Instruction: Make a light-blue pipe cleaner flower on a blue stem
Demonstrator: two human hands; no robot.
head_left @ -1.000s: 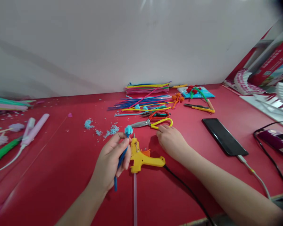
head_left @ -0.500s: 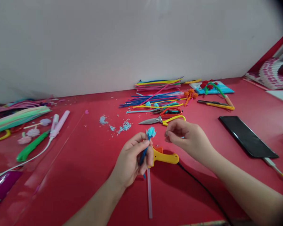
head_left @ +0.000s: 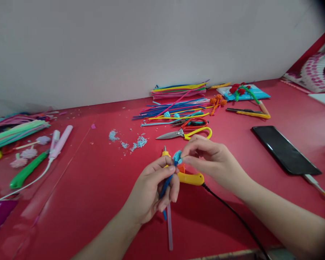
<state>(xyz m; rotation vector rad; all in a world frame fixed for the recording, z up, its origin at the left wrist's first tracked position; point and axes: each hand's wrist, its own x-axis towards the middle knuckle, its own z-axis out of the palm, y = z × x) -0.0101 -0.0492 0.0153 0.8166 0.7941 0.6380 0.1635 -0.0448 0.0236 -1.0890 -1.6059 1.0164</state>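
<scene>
My left hand is closed around the dark blue stem of a pipe-cleaner flower, thumb and forefinger just under its light blue head. The thumb and fingertips of my right hand pinch the right edge of that head. Directly beneath the flower lies a yellow glue gun with an orange trigger, partly hidden by my left hand. From its back end a clear glue stick points toward me. Yellow-handled scissors rest just beyond my right hand, blades to the left.
Bundles of coloured pipe cleaners lie at the back, near pliers and orange pipe-cleaner flowers. A phone is on the right. Blue fluff scraps lie left of the scissors. A pink hair iron and green-handled tool are farther left.
My right hand has moved left to the flower and now pinches its head. My left hand still holds the stem, and the head has tilted right. The camera view has shifted slightly.
</scene>
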